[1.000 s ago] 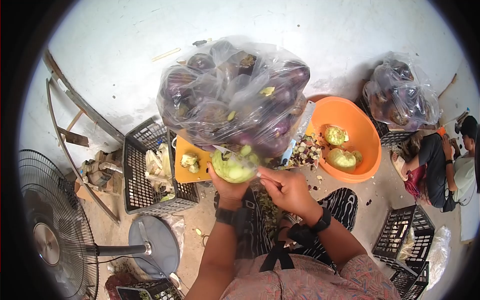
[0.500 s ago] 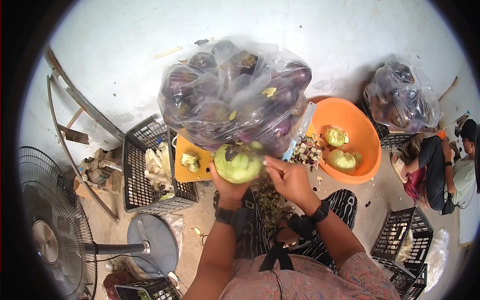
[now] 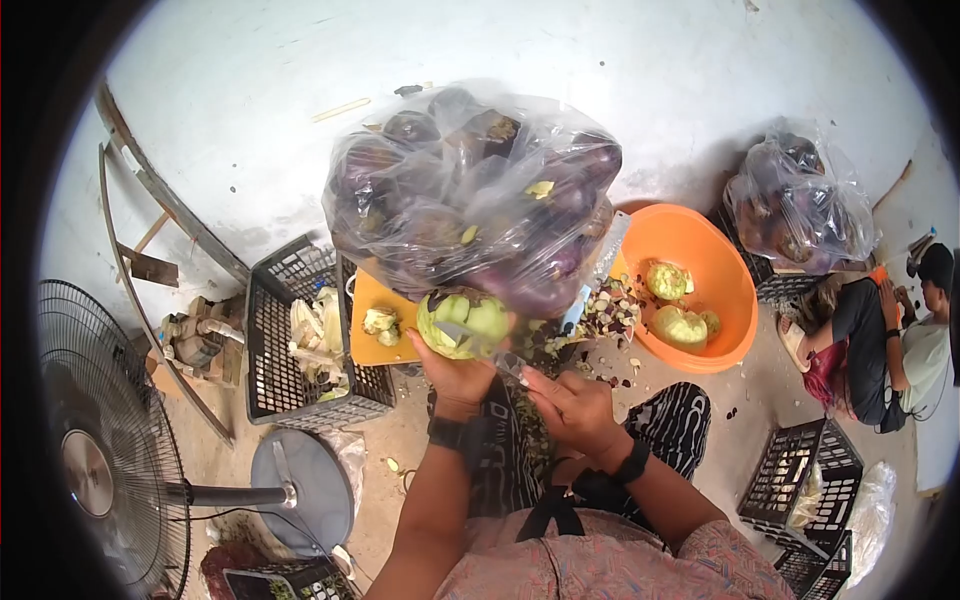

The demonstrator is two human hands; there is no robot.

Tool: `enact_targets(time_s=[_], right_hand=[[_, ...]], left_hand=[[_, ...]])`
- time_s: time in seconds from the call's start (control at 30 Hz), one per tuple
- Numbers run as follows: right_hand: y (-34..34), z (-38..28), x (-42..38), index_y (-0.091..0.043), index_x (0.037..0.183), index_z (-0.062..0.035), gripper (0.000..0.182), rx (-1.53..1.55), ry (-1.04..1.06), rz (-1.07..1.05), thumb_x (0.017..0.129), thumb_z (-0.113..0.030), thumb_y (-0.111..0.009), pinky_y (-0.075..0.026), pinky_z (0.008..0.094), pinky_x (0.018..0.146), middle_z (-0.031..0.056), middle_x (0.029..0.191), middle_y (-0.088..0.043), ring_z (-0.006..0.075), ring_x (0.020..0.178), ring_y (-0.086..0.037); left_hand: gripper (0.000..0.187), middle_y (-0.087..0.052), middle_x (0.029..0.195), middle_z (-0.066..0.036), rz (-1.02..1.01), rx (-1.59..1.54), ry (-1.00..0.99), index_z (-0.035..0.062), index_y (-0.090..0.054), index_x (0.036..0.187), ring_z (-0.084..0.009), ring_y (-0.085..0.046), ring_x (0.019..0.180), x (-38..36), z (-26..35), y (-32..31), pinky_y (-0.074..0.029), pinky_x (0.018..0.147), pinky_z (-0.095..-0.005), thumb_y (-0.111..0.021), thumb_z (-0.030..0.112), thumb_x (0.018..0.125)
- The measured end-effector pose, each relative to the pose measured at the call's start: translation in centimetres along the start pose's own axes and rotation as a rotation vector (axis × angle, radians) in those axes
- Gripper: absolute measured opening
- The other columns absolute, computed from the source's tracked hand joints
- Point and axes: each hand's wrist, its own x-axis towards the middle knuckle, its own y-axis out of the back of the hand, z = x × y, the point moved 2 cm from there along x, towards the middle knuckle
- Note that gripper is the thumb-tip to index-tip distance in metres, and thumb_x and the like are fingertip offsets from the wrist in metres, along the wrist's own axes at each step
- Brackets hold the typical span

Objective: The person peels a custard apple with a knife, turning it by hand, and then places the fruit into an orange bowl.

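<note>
A mostly peeled, pale green round vegetable [image 3: 468,322] rests in my left hand [image 3: 452,378], whose fingers curve around its lower side. My right hand [image 3: 578,408] is closed on the handle of a small knife. The knife's blade [image 3: 510,364] points up and left, just below and right of the vegetable. Directly beyond stands a large clear plastic bag [image 3: 440,210] full of dark purple vegetables. Left of my hands, a yellow board [image 3: 368,345] bears a small pale piece. Dark peelings lie on the floor between my legs.
An orange basin [image 3: 735,300] with several peeled vegetables stands at the right. Black crates [image 3: 262,370] are at left and lower right [image 3: 790,440]. A fan [image 3: 110,450] fills the left edge. Another bag [image 3: 800,200] and a seated person [image 3: 925,340] are at right.
My right hand and the knife have moved down and slightly right, off the vegetable's side. The vegetable has turned and shifted a little left in my left hand.
</note>
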Motion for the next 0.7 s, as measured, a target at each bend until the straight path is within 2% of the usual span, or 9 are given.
enact_targets(time_s=[0.07, 0.3, 0.37, 0.57, 0.7], right_hand=[[-0.1, 0.0, 0.1, -0.07, 0.117, -0.0168, 0.039, 0.0, 0.015, -0.011, 0.078, -0.013, -0.075, -0.041, 0.0344, 0.043, 0.0032, 0.06, -0.048, 0.0198, 0.046, -0.049], [-0.1, -0.8, 0.0, -0.07, 0.117, -0.017, 0.039, -0.083, 0.023, -0.046, 0.078, -0.015, -0.075, -0.04, 0.0344, 0.043, 0.0026, 0.06, -0.045, 0.0196, 0.046, -0.048], [-0.2, -0.8, 0.2, -0.07, 0.117, -0.0171, 0.039, -0.098, 0.031, -0.045, 0.078, -0.015, -0.075, -0.04, 0.0343, 0.043, 0.0026, 0.06, -0.045, 0.0196, 0.046, -0.048], [-1.2, -0.3, 1.3, -0.07, 0.116, -0.0174, 0.039, -0.143, 0.078, -0.009, 0.077, -0.015, -0.075, -0.041, 0.0329, 0.042, 0.0012, 0.062, -0.043, 0.0185, 0.047, -0.049], [-1.9, -0.3, 1.8, -0.07, 0.116, -0.0157, 0.04, -0.139, 0.101, 0.023, 0.077, -0.013, -0.076, -0.042, 0.0329, 0.043, 0.0012, 0.062, -0.045, 0.0188, 0.046, -0.049]], left_hand=[[0.09, -0.051, 0.135, -0.014, 0.079, 0.017, -0.034, 0.0206, -0.049, 0.136, -0.0552, -0.043, 0.122, 0.0, 0.0, -0.3, -0.056, 0.076, -0.0559, -0.033, 0.087, 0.077], [0.088, -0.053, 0.134, -0.013, 0.057, 0.017, -0.024, 0.0205, -0.049, 0.136, -0.0553, -0.046, 0.119, -1.0, 0.0, -0.4, -0.054, 0.081, -0.0577, -0.031, 0.086, 0.079], [0.087, -0.054, 0.132, -0.013, 0.157, 0.055, -0.082, 0.0202, -0.05, 0.135, -0.0539, -0.048, 0.117, -1.2, -0.1, -1.2, -0.054, 0.08, -0.0555, -0.03, 0.085, 0.081], [0.088, -0.056, 0.128, -0.014, 0.088, 0.088, -0.04, 0.0175, -0.05, 0.134, -0.0501, -0.052, 0.115, -0.3, -0.1, -1.1, -0.052, 0.075, -0.0525, -0.031, 0.085, 0.08], [0.09, -0.057, 0.127, -0.016, 0.105, 0.077, -0.034, 0.0164, -0.05, 0.133, -0.0502, -0.053, 0.113, -0.2, 0.1, -0.6, -0.051, 0.077, -0.0532, -0.031, 0.085, 0.08]])
